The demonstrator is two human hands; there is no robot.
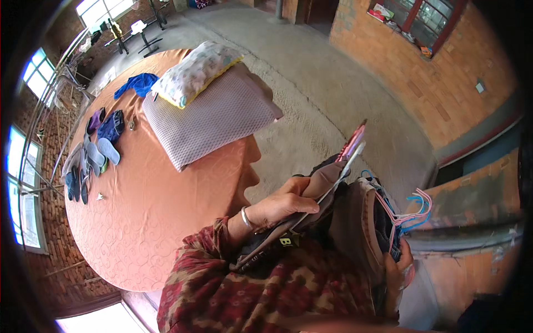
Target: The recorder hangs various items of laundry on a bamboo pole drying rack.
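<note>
My left hand (287,200), with a silver bangle at the wrist, grips a dark garment (325,177) together with a white hanger (333,189). A pink, shiny thing (352,141), probably more hangers, sticks out beyond that bundle. Down at the right, my right hand (397,262) is closed around pink and blue hangers (410,216). From these hangs a brown and black garment (358,220), close against my body. Part of the dark cloth bears yellow lettering. Folds hide where the hangers run inside the clothes.
To the left stands a round table with an orange cloth (187,216). On it lie a mauve textured cushion (208,120), a patterned pillow (198,73), a blue cloth (137,84) and several insoles (109,151). A brick wall (424,79) rises at the right beyond the concrete floor (316,75).
</note>
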